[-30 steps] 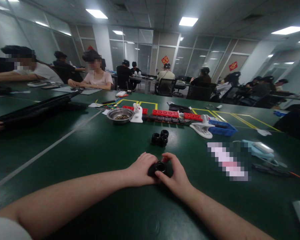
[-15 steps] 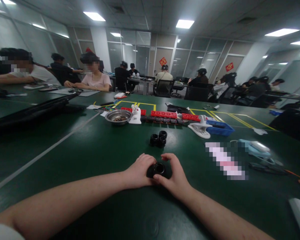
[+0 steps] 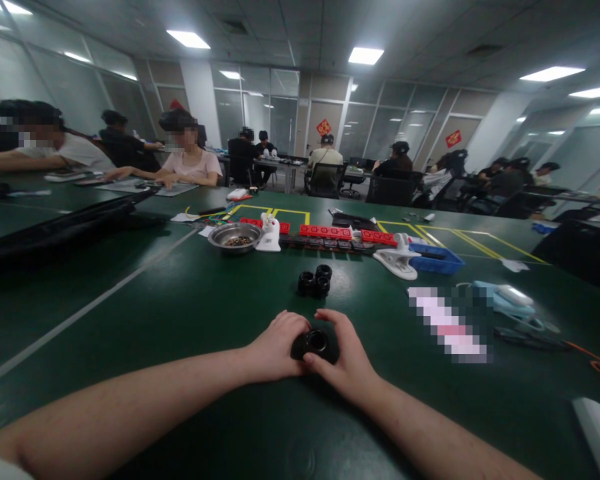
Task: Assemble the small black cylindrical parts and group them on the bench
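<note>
Between my two hands, low over the green table (image 3: 180, 340), is a black round part with a ring-shaped top and a hole in it (image 3: 319, 341). My left hand (image 3: 280, 343) curls around its left side, with the fingertips partly hidden behind it. Around the right side bends my right hand (image 3: 350, 350), its thumb at the near edge and its index finger arched over the far edge. Just beyond my hands stands a tight cluster of similar black round parts (image 3: 315, 283), their open tops showing.
Further back are a metal bowl (image 3: 235, 247) of small pieces, white clamps (image 3: 397, 263), red block strips (image 3: 325, 231) and a blue tray (image 3: 440, 265). At right lie a light-blue device (image 3: 505, 300) and cables. A long black object (image 3: 65, 230) lies left. Several people sit around.
The right hand's fingers have closed in slightly over the black part. The view has shifted a little. A person at the left back has moved their hands over the mat.
</note>
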`<state>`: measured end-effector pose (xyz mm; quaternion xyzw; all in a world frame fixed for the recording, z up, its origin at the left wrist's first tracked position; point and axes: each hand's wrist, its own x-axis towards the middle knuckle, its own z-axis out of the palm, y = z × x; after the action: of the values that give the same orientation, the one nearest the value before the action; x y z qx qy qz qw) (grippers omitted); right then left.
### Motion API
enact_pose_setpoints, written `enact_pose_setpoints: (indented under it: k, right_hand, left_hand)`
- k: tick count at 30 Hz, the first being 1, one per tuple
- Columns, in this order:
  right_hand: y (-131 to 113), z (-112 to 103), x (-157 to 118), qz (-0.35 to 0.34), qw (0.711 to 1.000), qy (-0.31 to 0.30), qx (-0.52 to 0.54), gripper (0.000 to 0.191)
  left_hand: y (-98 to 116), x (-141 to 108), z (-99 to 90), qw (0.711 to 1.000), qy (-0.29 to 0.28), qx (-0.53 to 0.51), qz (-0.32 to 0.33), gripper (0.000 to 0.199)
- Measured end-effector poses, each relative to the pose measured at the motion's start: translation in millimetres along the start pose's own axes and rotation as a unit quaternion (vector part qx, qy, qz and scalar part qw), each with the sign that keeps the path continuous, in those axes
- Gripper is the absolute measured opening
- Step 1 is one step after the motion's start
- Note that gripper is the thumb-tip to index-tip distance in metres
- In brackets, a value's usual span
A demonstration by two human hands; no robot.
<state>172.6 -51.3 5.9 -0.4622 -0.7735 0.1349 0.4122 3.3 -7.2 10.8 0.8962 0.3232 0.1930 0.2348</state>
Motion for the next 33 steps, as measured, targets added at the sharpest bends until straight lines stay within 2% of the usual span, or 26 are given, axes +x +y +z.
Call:
enact_pose_setpoints:
  k: [3, 7, 12, 15, 17, 20, 24, 29, 33]
  right_hand:
    - [-0.5, 0.7, -0.1, 0.004, 1.000, 0.020, -0.012, 0.051]
    - [-1.4, 0.0, -1.1, 0.002, 1.000, 0.017, -0.002, 0.043]
    - [-2.8, -3.1, 0.2, -0.003, 0.998, -0.020, 0.065, 0.041]
    - [-3.9, -5.5, 1.0, -0.007, 0.994, -0.036, 0.098, 0.040]
    - [-4.3, -6.4, 0.6, -0.021, 0.993, -0.039, 0.107, 0.041]
    - [-3.7, -5.8, -0.3, -0.024, 0.997, -0.014, 0.075, 0.044]
    - [-1.5, -2.6, 0.8, 0.014, 1.000, 0.016, 0.010, 0.041]
    - [-0.7, -2.5, 0.6, -0.049, 0.999, -0.019, 0.011, 0.053]
    - [2.0, -2.6, -0.7, -0.040, 0.999, 0.021, -0.028, 0.056]
  left_hand:
    - [-0.3, 0.6, 1.5, 1.000, 0.009, 0.000, 0.005, 0.036]
    - [-3.8, 1.1, 3.4, 1.000, 0.026, -0.007, -0.003, 0.047]
    - [-9.7, 0.7, 1.9, 0.999, -0.001, -0.031, -0.021, 0.047]
    - [-9.4, 0.8, 0.1, 0.999, -0.025, -0.024, 0.011, 0.057]
    - [-8.5, 1.0, -0.3, 0.999, -0.042, -0.020, 0.028, 0.049]
    - [-7.7, 1.2, 0.4, 0.999, -0.026, -0.021, 0.021, 0.046]
    - [-6.4, 0.6, 1.8, 1.000, 0.001, -0.012, 0.020, 0.045]
    - [-4.9, 0.6, 2.5, 1.000, 0.010, 0.004, 0.018, 0.042]
    - [-4.5, 0.9, 2.7, 1.000, 0.005, 0.008, 0.021, 0.041]
